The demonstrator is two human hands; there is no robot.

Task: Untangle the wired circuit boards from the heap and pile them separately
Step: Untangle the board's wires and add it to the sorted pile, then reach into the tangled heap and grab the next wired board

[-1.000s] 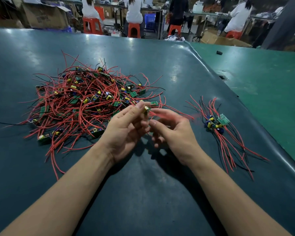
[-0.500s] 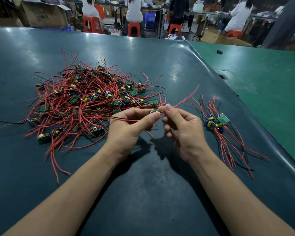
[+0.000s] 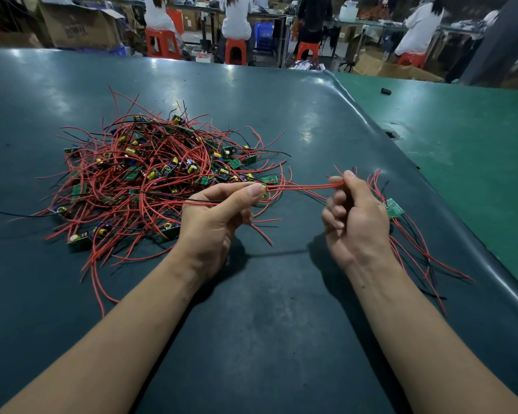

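Observation:
A tangled heap (image 3: 150,174) of small green circuit boards with red and black wires lies on the dark table at centre left. My left hand (image 3: 213,216) pinches one small board (image 3: 263,191) at the heap's near right edge, thumb on top. That board's red wires (image 3: 305,186) stretch taut to the right into my right hand (image 3: 353,222), which pinches their ends between thumb and forefinger. A separate small pile (image 3: 398,213) of boards with wires lies just right of my right hand, partly hidden behind it.
The dark table (image 3: 266,324) meets a green-topped table (image 3: 461,138) on the right along a raised seam. A small black object (image 3: 386,91) lies on the green top. People sit on orange stools at benches beyond the far edge.
My hands have drawn apart. The right hand slid rightward along the red wires, pulling them straight, while the left kept hold of the board by the heap.

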